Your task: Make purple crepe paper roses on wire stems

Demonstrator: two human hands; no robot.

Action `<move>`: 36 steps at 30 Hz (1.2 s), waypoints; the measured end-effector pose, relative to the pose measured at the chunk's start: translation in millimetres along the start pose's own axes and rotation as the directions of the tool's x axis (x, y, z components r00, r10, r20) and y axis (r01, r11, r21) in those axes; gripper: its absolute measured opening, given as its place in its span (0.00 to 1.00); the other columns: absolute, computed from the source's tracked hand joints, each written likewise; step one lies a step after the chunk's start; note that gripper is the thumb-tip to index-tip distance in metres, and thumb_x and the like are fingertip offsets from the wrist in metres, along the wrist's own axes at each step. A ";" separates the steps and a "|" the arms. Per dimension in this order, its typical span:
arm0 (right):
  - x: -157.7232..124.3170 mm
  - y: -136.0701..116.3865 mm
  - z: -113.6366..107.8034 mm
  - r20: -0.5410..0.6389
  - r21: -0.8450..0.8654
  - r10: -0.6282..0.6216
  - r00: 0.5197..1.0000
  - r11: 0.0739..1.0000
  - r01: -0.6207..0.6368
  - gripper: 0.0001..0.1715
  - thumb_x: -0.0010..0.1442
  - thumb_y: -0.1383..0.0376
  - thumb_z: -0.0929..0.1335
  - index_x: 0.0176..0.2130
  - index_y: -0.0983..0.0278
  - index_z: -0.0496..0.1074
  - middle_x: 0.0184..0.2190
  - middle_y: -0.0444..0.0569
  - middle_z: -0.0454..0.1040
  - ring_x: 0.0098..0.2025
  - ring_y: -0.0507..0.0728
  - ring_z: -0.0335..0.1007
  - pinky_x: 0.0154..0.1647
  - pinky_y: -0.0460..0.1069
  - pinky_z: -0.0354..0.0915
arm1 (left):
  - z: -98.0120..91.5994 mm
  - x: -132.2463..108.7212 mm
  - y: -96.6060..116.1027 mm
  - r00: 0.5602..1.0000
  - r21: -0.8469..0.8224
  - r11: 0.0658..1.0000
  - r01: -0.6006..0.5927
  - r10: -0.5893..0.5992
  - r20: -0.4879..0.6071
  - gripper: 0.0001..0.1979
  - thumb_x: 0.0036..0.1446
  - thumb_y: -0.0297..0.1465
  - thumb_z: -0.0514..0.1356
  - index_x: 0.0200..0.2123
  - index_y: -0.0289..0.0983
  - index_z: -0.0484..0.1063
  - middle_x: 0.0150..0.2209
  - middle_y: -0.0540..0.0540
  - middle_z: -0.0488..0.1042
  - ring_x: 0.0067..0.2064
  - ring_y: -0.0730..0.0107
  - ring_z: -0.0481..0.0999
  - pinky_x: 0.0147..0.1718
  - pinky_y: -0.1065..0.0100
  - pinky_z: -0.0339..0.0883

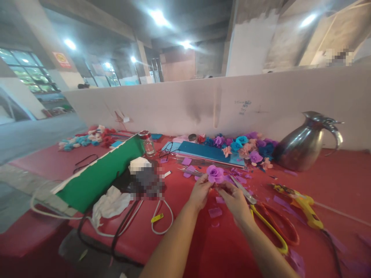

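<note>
A purple paper flower (215,174) is held up over the red table, its layered petals facing me. My left hand (202,190) pinches it from the left side, fingers closed at its base. From the right, my right hand (233,197) also has its fingers closed at the flower's lower edge; the exact grip is partly hidden. Scissors (269,220) with one yellow and one red handle lie beside my right hand, blades pointing away. Purple paper pieces (215,212) are scattered beneath and around both hands.
Finished flowers (246,146) in several colours are heaped at the back. A metal jug (303,144) and a yellow glue gun (304,206) stand and lie at right. Left are a green panel (98,177), a glass jar (148,143), crumpled tissue (110,202) and cables.
</note>
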State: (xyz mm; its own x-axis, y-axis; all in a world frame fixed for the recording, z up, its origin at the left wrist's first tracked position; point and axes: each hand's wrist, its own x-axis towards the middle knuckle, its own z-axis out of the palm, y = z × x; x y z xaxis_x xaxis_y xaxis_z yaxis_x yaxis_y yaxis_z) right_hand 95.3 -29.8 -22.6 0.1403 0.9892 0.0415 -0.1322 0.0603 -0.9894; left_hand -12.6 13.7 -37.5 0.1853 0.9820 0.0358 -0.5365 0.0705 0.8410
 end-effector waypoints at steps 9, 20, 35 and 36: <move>3.3 5.3 -3.0 0.002 -0.123 -0.029 1.000 0.992 0.029 0.19 0.46 0.53 0.70 0.32 0.65 0.76 0.26 0.49 0.76 0.31 0.59 0.70 0.30 0.49 0.64 | 5.5 -4.4 3.4 0.997 0.028 0.998 0.054 -0.055 0.047 0.08 0.40 0.30 0.66 0.28 0.35 0.74 0.25 0.50 0.72 0.27 0.74 0.65 0.32 0.70 0.57; 3.4 14.0 -2.9 0.036 -0.218 -0.040 0.999 0.975 0.047 0.26 0.49 0.51 0.69 0.41 0.67 0.76 0.25 0.48 0.74 0.25 0.55 0.66 0.27 0.49 0.63 | 3.1 -3.9 -1.4 0.997 0.024 0.997 0.079 -0.079 -0.010 0.09 0.42 0.32 0.66 0.29 0.36 0.73 0.26 0.52 0.69 0.27 0.76 0.63 0.30 0.71 0.56; 8.5 17.5 -9.6 -0.008 -0.379 -0.131 0.991 0.918 0.118 0.19 0.50 0.54 0.67 0.35 0.63 0.79 0.24 0.48 0.77 0.27 0.58 0.70 0.30 0.50 0.65 | 6.2 -6.0 -1.5 0.997 0.081 0.993 0.082 -0.082 -0.011 0.13 0.43 0.39 0.67 0.28 0.36 0.72 0.27 0.51 0.70 0.31 0.74 0.66 0.35 0.70 0.59; 9.1 17.5 -10.9 -0.004 -0.384 -0.130 0.992 0.916 0.118 0.18 0.50 0.54 0.67 0.35 0.63 0.79 0.25 0.49 0.77 0.28 0.59 0.71 0.31 0.50 0.65 | 6.6 -6.0 -2.0 0.996 0.081 0.993 0.086 -0.086 -0.006 0.13 0.43 0.39 0.67 0.28 0.36 0.72 0.27 0.51 0.69 0.31 0.74 0.66 0.35 0.70 0.59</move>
State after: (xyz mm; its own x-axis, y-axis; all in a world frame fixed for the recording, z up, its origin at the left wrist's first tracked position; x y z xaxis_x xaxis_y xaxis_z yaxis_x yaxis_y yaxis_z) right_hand 105.0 -21.3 -41.1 0.1597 0.9726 0.1689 0.2719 0.1212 -0.9547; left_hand -7.3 6.6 -35.9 0.2256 0.9734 -0.0403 -0.4502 0.1409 0.8817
